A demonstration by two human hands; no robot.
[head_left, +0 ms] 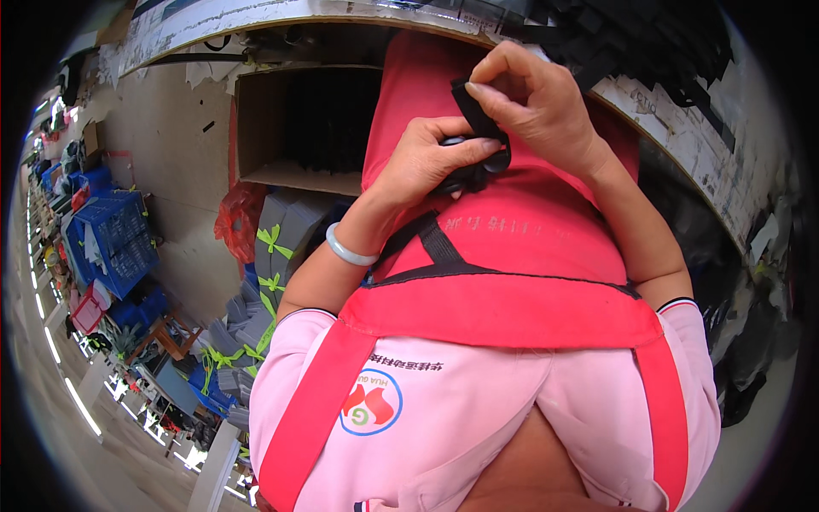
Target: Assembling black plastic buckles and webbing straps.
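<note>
A black strap [474,113] runs between my two hands, above the lap of the red apron [512,243]. My right hand [537,102] pinches its upper end between thumb and forefinger. Lower down, my left hand [426,158] is closed round the strap, its thumb pressed on top. Dark, shiny rounded pieces [465,177] show under the left fingers; their kind cannot be made out. Another length of black webbing [439,241] lies on the apron below the left wrist. Whether it joins the held strap is hidden.
A worktable edge [674,158] curves beyond my hands, with a heap of black straps [631,43] at its right. An open cardboard box [299,176] holds dark material. Left of me are a red plastic bag [237,224], grey bundles with yellow-green ties [286,226] and a blue crate [115,239].
</note>
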